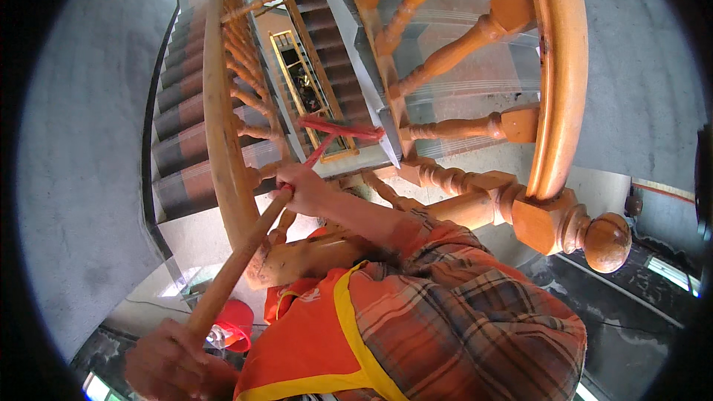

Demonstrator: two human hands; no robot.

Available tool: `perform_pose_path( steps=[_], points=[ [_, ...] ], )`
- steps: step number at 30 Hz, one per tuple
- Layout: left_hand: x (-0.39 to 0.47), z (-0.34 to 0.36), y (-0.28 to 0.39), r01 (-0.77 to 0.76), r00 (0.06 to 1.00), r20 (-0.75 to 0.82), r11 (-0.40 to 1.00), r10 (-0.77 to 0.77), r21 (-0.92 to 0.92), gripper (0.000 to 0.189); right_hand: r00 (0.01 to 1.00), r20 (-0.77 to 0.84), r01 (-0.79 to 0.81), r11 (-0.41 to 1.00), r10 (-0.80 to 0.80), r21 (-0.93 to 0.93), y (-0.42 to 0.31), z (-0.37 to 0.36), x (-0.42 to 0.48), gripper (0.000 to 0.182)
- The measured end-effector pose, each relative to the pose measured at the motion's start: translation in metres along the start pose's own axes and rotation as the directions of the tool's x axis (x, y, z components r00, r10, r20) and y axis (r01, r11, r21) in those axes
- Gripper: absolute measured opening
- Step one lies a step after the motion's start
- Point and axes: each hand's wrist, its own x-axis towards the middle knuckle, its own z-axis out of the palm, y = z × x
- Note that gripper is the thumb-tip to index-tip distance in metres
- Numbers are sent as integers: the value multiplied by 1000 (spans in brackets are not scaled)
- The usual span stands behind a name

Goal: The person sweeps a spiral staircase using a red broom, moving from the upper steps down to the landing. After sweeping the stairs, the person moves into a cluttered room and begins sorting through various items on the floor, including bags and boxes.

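My right hand (pixel 303 188) grips the upper part of a long wooden pole (pixel 239 264), close to where its red fitting starts. Lower left, my left hand (pixel 172 362) is closed around the pole's near end, a little blurred. At the far end sits a narrow red T-shaped head (pixel 342 127), held out past the banister over the stairwell. Its right end overlaps the grey edge of a stair flight in view; whether they touch, I cannot tell. The kind of tool is unclear.
Wooden handrails (pixel 560 78) with turned balusters (pixel 445 55) flank the stairwell, and a round-topped newel post (pixel 607 242) stands at right. Tiled stairs (pixel 186 150) descend at left beside a grey wall (pixel 94 150). A red bucket (pixel 234 320) stands below left.
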Motion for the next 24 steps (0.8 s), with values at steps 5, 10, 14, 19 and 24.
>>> perform_pose_path(
  steps=[5, 10, 14, 19, 24],
  points=[
    [-25, 30, -19, 59, 990, -133, 992, -43, 115, 25, 998, 48, 48, 999, -47, -19, 6, -4, -15, 24],
    [-29, 49, -61, 125, 978, -184, 978, -94, 164, 24, 993, 104, 77, 985, -61, -152, 44, -41, 0, 18],
    [-5, 45, -59, 197, 973, 111, 979, -203, 57, 20, 995, -77, 49, 988, -61, -147, 49, -42, -4, 17],
    [12, 34, -72, 278, 960, 35, 960, -277, -24, 20, 985, 50, -162, 983, 167, -90, 48, -32, -35, 16],
    [17, 9, -41, 289, 946, -121, 952, -300, -100, 29, 976, 108, -180, 978, 191, -106, 43, 10, -48, 16]
  ],
)
